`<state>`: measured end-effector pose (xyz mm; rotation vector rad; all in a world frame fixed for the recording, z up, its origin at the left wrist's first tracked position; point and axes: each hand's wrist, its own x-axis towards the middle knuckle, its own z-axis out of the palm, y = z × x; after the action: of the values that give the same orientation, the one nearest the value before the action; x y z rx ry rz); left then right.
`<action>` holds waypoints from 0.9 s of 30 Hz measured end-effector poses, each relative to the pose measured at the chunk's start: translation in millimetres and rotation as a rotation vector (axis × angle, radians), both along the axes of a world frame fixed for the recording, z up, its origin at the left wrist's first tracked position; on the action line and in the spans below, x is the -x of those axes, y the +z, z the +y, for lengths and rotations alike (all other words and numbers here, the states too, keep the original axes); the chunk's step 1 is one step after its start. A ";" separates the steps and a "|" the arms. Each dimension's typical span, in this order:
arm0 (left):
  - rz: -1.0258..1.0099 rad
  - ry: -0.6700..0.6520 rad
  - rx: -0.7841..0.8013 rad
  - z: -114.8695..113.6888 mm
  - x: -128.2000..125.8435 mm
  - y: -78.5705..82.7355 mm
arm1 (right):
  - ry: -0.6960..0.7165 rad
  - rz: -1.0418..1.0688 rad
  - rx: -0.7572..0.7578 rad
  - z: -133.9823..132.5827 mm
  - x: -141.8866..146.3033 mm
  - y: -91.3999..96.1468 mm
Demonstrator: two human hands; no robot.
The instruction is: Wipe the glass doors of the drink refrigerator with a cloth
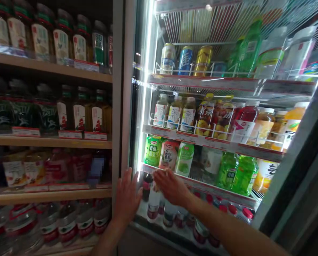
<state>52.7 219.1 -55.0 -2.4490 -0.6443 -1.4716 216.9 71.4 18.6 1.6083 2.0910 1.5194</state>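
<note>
My left hand (127, 195) is raised beside the left frame of a lit drinks cooler (125, 106), fingers stretched and apart, holding nothing that I can see. My right hand (172, 185) reaches in front of the cooler's lower shelf edge, its fingers extended to the left, slightly blurred. Just below its fingertips stands a white-labelled bottle (154, 202) on the bottom shelf; the hand covers its top, and contact cannot be made out. Closest above the right hand are a red-labelled drink bottle (168, 155), a green bottle (184, 160) and a green-labelled bottle (152, 151).
Wooden shelves (49, 142) with several rows of bottles stand left of the cooler. Inside the cooler, cans (185, 60) line the upper shelf and tea bottles (188, 113) the middle one, behind wire rails. Red-capped bottles (232, 209) stand low. A dark door edge (289, 185) is at right.
</note>
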 end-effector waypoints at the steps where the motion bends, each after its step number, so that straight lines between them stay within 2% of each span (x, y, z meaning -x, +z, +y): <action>1: 0.006 0.000 -0.007 0.6 3.7 -1.2 | 0.051 -0.022 0.040 4.4 4.0 -22.3; 2: 0.012 -0.002 -0.013 1.0 7.7 -2.4 | 0.095 -0.034 0.066 10.6 7.4 -39.3; 3: 0.012 -0.003 -0.017 1.5 11.8 -3.4 | 0.123 -0.034 0.080 19.6 10.3 -48.3; 4: 0.008 0.001 -0.015 2.1 15.9 -4.1 | 0.130 -0.019 0.079 31.5 13.1 -48.2; 5: -0.002 0.008 -0.011 2.9 19.8 -4.4 | 0.122 0.009 0.069 46.2 15.9 -40.1; 8: -0.022 0.036 0.004 6.5 28.9 -3.3 | 0.059 0.110 0.011 92.0 25.3 1.0; 9: -0.016 0.044 0.009 8.1 31.0 -2.5 | 0.044 0.129 0.006 102.1 28.8 8.6; 10: -0.007 0.047 0.009 9.8 32.8 -1.6 | 0.035 0.133 0.013 107.4 32.3 9.6; 12: 0.001 0.047 0.002 12.8 35.0 0.6 | 0.051 0.099 0.064 103.8 37.6 -5.1; 14: -0.004 0.036 0.001 14.4 34.6 3.8 | 0.088 0.039 0.126 88.3 37.1 -22.5; 15: -0.014 0.026 0.001 14.2 32.9 6.0 | 0.100 0.013 0.142 79.0 33.6 -23.3; 16: -0.024 0.014 0.001 13.2 30.0 8.6 | 0.097 -0.003 0.144 69.7 28.1 -15.4; 18: -0.047 -0.015 -0.003 8.4 20.3 14.9 | 0.035 0.018 0.065 50.5 12.1 25.5; 20: -0.071 -0.051 -0.016 0.4 6.7 22.4 | -0.072 0.090 -0.135 25.9 -5.7 81.0; 21: -0.078 -0.071 -0.022 -4.3 -0.6 26.4 | -0.124 0.125 -0.256 9.9 -13.7 103.8; 22: -0.085 -0.093 -0.030 -9.3 -7.7 30.5 | -0.174 0.155 -0.360 -8.9 -20.7 118.4; 23: -0.094 -0.115 -0.041 -14.3 -14.3 34.9 | -0.212 0.170 -0.428 -29.9 -26.5 123.2; 24: -0.101 -0.135 -0.047 -19.1 -20.2 39.4 | -0.239 0.166 -0.441 -52.2 -31.5 118.6; 25: -0.105 -0.152 -0.050 -23.8 -25.1 44.1 | -0.250 0.142 -0.405 -74.8 -35.9 107.1; 27: -0.113 -0.181 -0.054 -32.2 -32.7 54.5 | -0.230 0.051 -0.241 -115.7 -45.0 80.1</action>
<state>85.4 186.8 -0.5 -2.4516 -0.4062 -1.6815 261.9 -44.3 98.7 1.9097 1.7245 1.7158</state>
